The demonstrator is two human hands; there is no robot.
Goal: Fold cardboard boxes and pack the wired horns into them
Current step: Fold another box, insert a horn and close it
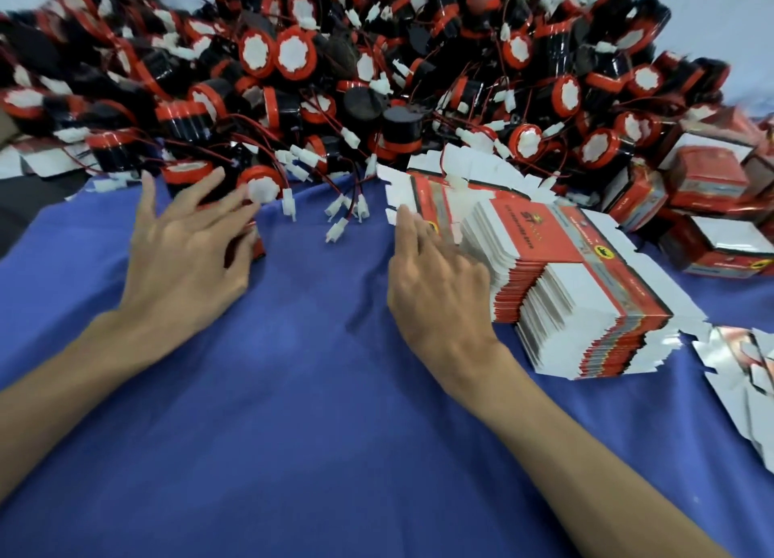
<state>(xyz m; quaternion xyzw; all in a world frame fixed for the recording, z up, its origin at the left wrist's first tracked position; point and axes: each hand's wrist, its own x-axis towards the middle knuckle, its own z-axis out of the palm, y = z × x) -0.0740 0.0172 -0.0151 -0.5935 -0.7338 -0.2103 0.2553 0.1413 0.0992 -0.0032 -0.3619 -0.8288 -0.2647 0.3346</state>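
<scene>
A big heap of black and red wired horns (356, 67) with white connectors fills the far side of the blue cloth (293, 369). My left hand (184, 247) hovers at the heap's front edge, fingers spread and straight, fingertips by one horn (261, 186). A dark red object (253, 245) lies partly hidden under that hand. A stack of flat red and white cardboard boxes (565, 289) lies on the right. My right hand (435, 281) reaches to the stack's left side, fingers extended and touching the top sheets.
Folded red boxes (708, 205) are piled at the far right. More flat box blanks (745, 390) lie at the right edge. Loose white connectors on red and black wires (343, 214) trail onto the cloth between my hands.
</scene>
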